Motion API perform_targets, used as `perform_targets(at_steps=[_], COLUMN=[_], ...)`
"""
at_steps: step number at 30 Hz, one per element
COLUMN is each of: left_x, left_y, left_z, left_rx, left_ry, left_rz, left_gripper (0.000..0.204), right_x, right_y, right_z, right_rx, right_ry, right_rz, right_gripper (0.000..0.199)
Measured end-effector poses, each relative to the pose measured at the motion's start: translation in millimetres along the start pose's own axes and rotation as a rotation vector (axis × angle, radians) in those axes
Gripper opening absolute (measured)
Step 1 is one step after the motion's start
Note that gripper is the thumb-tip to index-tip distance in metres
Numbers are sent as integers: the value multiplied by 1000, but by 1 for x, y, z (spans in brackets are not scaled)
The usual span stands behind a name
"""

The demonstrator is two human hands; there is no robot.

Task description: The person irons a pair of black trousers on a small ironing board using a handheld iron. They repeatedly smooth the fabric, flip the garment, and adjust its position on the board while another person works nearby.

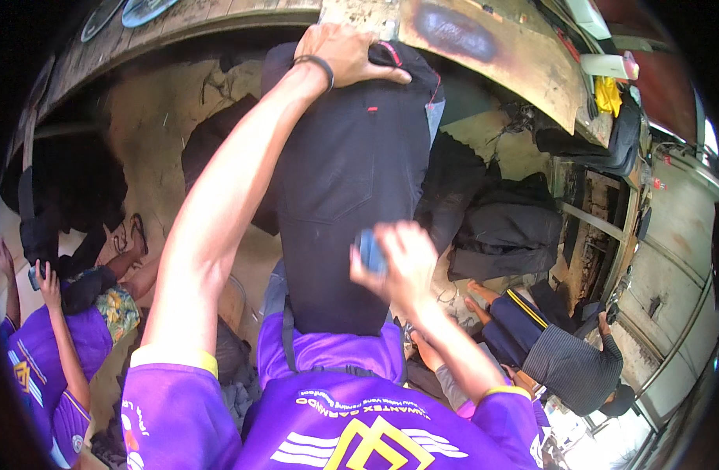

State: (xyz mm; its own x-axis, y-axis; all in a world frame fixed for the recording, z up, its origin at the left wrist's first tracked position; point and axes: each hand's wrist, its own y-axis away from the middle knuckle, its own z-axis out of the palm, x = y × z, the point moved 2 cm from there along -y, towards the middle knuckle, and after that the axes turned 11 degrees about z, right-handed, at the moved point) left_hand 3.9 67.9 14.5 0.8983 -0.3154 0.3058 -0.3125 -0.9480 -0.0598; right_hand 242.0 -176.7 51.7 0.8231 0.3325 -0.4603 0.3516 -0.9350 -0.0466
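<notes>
Black trousers [332, 188] with a back pocket and small red tags stretch from the table edge down to my lap. My left hand [345, 56] is at their top end, fingers curled over the cloth and thumb lying along it. A dark band circles that wrist. Over the lower part of the trouser cloth, my right hand [406, 258] is closed around a small blue block-like object [371, 252]. Motion smears this hand and the object, so its exact kind cannot be made out.
Ahead is a wooden table [234, 9] with a scorched board [524, 74] on its right. Piles of dark clothing [504, 227] lie on the floor. One person in purple [62, 345] sits at left holding a phone; another in a striped top [571, 368] sits at right.
</notes>
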Motion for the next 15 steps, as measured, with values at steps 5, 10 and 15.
perform_targets(at_steps=[5,10,15], left_x=[0,1,0], left_y=[-2,-1,2], left_z=[-10,-13,-17], left_rx=[-132,-43,-81], left_ry=[34,-27,46], left_rz=[-66,-47,-41], left_gripper=[93,91,94], right_x=[-17,-40,-36], right_y=[5,55,-26], right_z=[15,-3,7], right_rx=[83,-187,89], right_ry=[87,-15,179], right_rz=[-7,-16,-9], right_gripper=[40,40,40])
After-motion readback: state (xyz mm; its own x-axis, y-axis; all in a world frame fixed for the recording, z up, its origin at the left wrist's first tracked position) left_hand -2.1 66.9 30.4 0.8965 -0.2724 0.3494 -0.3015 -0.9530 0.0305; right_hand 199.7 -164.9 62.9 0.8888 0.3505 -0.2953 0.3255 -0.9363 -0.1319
